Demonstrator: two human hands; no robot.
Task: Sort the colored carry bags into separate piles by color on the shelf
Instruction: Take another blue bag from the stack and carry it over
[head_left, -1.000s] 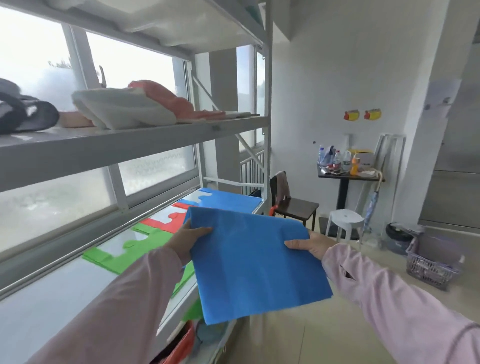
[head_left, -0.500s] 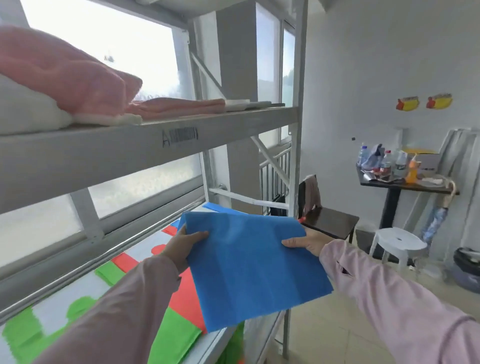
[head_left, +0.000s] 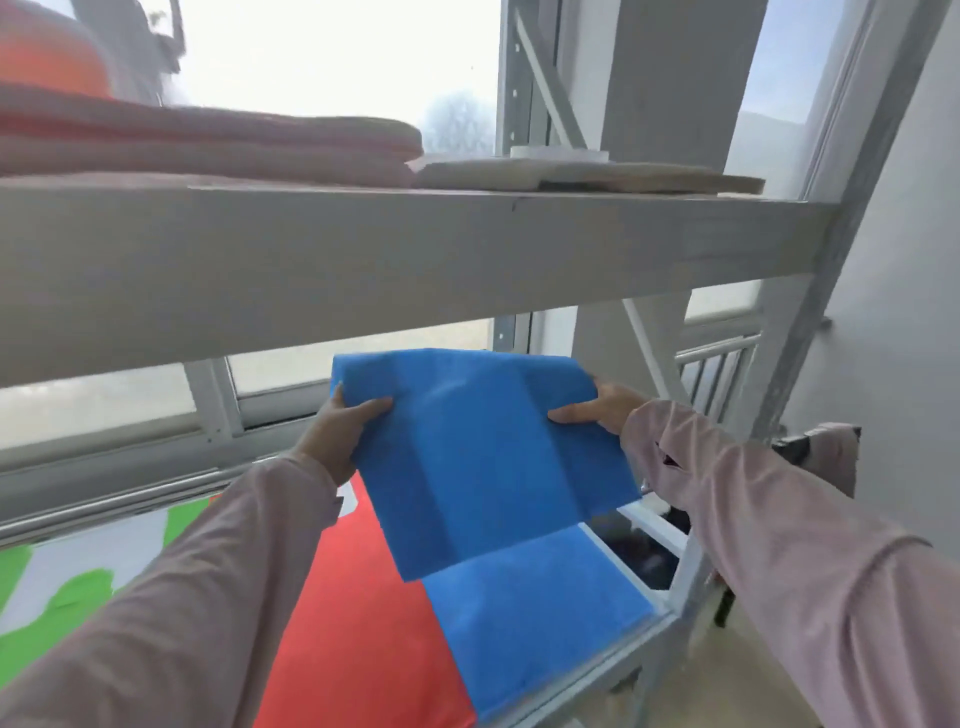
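With left hand (head_left: 337, 434) and right hand (head_left: 613, 408) pinching opposite edges, lower held blue bag (head_left: 483, 457) onto blue pile (head_left: 530, 613) directly below, beside red pile (head_left: 358, 623).

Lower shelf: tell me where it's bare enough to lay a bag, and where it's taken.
Bare white board shows only left of the red bag, around the green bag. The right end is taken by the blue pile, under the held blue bag, gripped by left hand and right hand.
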